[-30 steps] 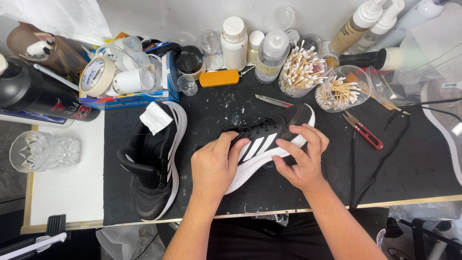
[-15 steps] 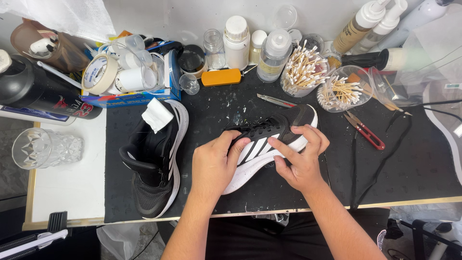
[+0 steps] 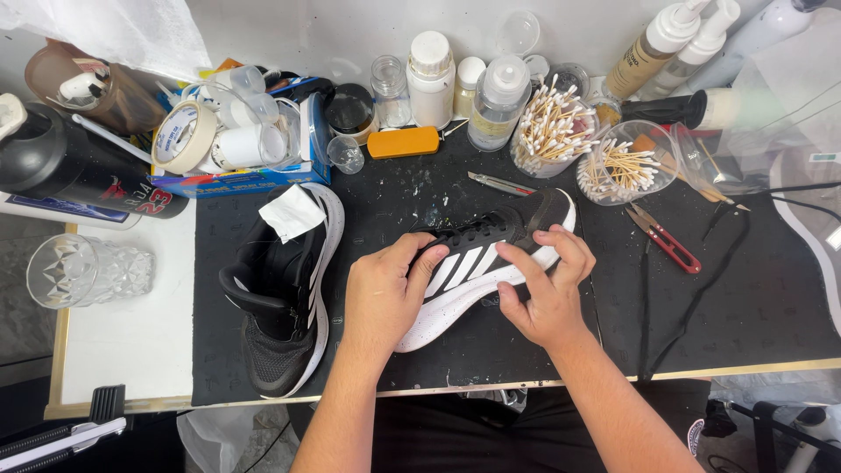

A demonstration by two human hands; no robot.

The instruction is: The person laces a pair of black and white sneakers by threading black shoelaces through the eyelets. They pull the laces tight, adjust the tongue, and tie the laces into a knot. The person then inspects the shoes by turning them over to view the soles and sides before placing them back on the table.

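A black, paint-flecked mat [image 3: 745, 307] is covering most of a white worktable [image 3: 131, 333] that is standing against a pale wall, with bottles and jars crowding the far edge. Near the middle of the mat a black shoe [image 3: 477, 263] with white stripes and a speckled white sole is lying on its side, toe pointing away to the right. The left hand [image 3: 381, 293] is wrapping around its heel end, fingers curled over the collar in a firm grip. The right hand [image 3: 547, 285] is pressing on the toe side, thumb and fingers closing on the sole's edge.

Compared with a second ago, the shoe is sitting slightly more tilted and the left hand has slid a little lower toward the near edge; the right hand's fingers have drawn in closer to the stripes.

Just left, a second shoe [image 3: 280, 298] of black mesh is resting with a folded white paper [image 3: 293, 213] tucked in its opening. Beyond lie a yellow block [image 3: 401, 142], a utility knife [image 3: 501, 183], two clear cups of cotton swabs [image 3: 547, 131], and red-handled snips [image 3: 666, 241]. A roll of tape [image 3: 182, 136] and a ribbed glass tumbler [image 3: 83, 271] are standing far left.
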